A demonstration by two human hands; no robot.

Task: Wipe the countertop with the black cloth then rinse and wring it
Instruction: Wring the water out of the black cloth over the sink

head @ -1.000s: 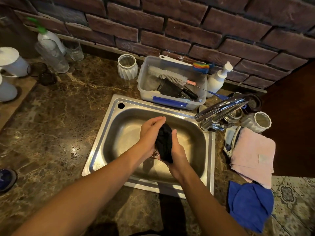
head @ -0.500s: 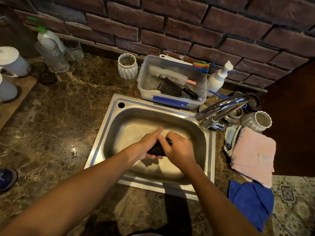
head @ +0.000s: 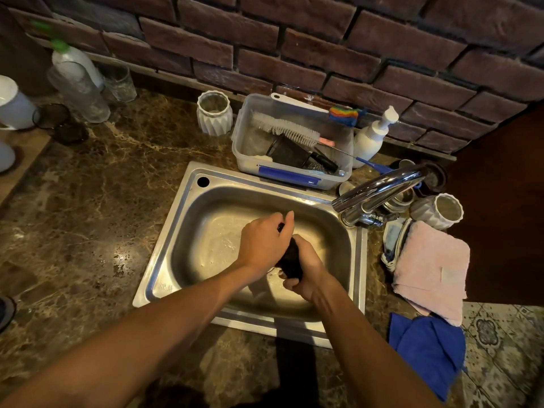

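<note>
Both hands are over the steel sink [head: 188, 219], twisting the bunched black cloth [head: 292, 260] between them. My left hand [head: 265, 242] grips the cloth's upper end, thumb pointing up. Lower and nearer, my right hand [head: 306, 275] grips the other end, with the fingers curled round it. Only a short dark roll of cloth shows between the two hands. The brown marble countertop [head: 88, 201] spreads to the left of the sink and glistens wet. The chrome tap [head: 379, 187] arches over the sink's right rim; I see no water running from it.
A clear tub [head: 250, 148] with brushes stands behind the sink, beside a white ribbed jar [head: 214, 113] and a soap pump [head: 372, 136]. Right of the sink lie a pink towel [head: 432, 269], a blue cloth [head: 429, 348] and another jar [head: 441, 210]. Bottles and glasses [head: 79, 83] stand back left.
The hands lowered the cloth into the sink and closed over it, then turned against each other; the roll now stands more upright between them, left hand on top.
</note>
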